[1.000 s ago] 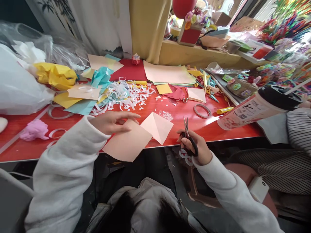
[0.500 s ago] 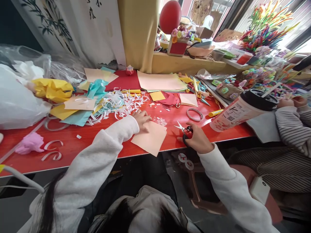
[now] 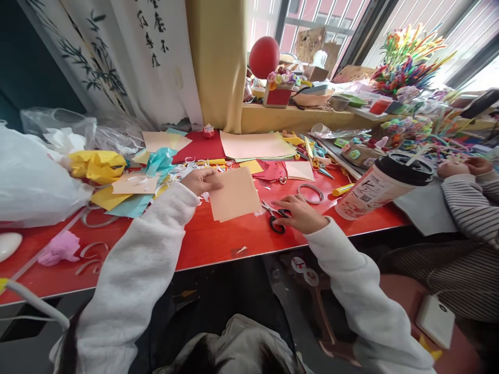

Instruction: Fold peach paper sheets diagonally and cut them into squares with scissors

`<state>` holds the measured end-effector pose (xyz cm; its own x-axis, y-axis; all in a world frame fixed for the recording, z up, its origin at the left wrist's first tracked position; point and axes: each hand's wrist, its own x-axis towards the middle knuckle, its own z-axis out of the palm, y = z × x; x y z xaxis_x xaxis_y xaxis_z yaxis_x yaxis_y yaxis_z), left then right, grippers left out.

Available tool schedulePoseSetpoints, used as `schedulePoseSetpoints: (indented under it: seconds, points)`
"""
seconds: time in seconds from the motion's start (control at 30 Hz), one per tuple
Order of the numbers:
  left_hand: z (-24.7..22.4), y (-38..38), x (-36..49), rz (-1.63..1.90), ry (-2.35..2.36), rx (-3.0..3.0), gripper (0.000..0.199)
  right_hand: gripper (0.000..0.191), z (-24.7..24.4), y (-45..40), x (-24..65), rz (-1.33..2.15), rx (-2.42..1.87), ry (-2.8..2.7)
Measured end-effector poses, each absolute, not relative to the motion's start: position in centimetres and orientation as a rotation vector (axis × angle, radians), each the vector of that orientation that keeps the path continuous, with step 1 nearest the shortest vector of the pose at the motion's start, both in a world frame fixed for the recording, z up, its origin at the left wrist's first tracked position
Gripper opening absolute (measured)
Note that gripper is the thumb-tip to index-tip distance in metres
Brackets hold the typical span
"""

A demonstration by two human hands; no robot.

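Note:
My left hand [image 3: 200,182] pinches the left edge of a small stack of square peach paper [image 3: 236,195], its thumb lying on top. The sheets are lifted and tilted above the red table [image 3: 218,244]. Black-handled scissors [image 3: 276,224] lie on the table to the right of the paper, blades pointing up and left. My right hand [image 3: 300,213] is over them with fingers stretched out, touching or just beside one handle loop, which it partly hides. Small paper scraps [image 3: 241,250] lie near the table's front edge.
White and blue paper shreds, coloured sheets and a plastic bag [image 3: 39,176] crowd the left. Behind are large peach sheets [image 3: 255,145] and a bracelet [image 3: 311,193]. On the right stand a tall drink cup [image 3: 384,184] and a co-worker's striped sleeve [image 3: 470,202].
My left hand has lifted the peach paper off the table and moved it up and left. My right hand has moved left, laid the scissors down and loosened its fingers. The view has tilted upward.

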<state>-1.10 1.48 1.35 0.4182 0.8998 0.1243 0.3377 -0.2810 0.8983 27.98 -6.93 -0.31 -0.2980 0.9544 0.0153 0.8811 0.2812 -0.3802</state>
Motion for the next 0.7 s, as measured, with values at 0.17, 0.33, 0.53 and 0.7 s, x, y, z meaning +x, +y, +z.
schedulePoseSetpoints:
  seconds: [0.17,0.33,0.53,0.7]
  points:
    - [1.2,1.4,1.3,0.819,1.004,1.812,0.034,0.058,-0.1,-6.1,24.2,1.242,-1.157,-1.496]
    - [0.8,1.0,3.4,0.951,0.925,1.461,0.063,0.038,-0.7,-5.5,22.9,1.153,-1.102,-1.227]
    - [-0.1,0.7,6.1,1.033,0.911,1.309,0.044,0.030,-0.8,-5.5,23.1,0.956,-1.105,-1.199]
    - [-0.8,1.5,6.5,1.081,1.001,1.273,0.035,0.021,0.0,-3.0,27.8,0.783,-1.238,-1.274]
